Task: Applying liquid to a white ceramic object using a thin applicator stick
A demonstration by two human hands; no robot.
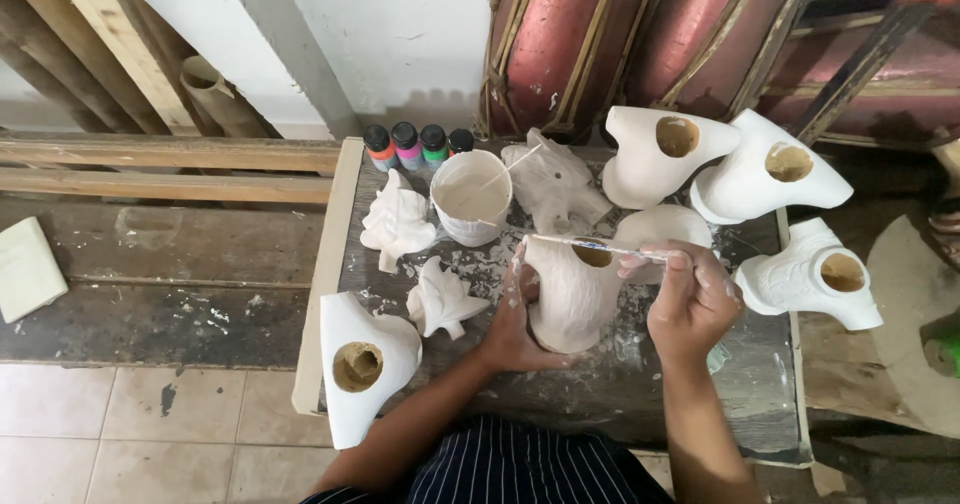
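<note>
Left hand point(512, 326) wraps the white plaster figure point(572, 294) at its lower side, fingers curled snug around it, holding it upright on the worn work table point(620, 384) right in front of the person. Right hand point(690, 304) pinches a thin brush point(590, 248), fingers closed tight on the handle, bristle end over the figure's top near its hollow opening. Figure looks rigid, brittle, fairly light since hollow, chalky and maybe slick where wet; best gripped around the thick body, not the thin rim. White paint cup point(470, 199), small paint bottles point(418, 146) and more white casts point(660, 154) stand around
</note>
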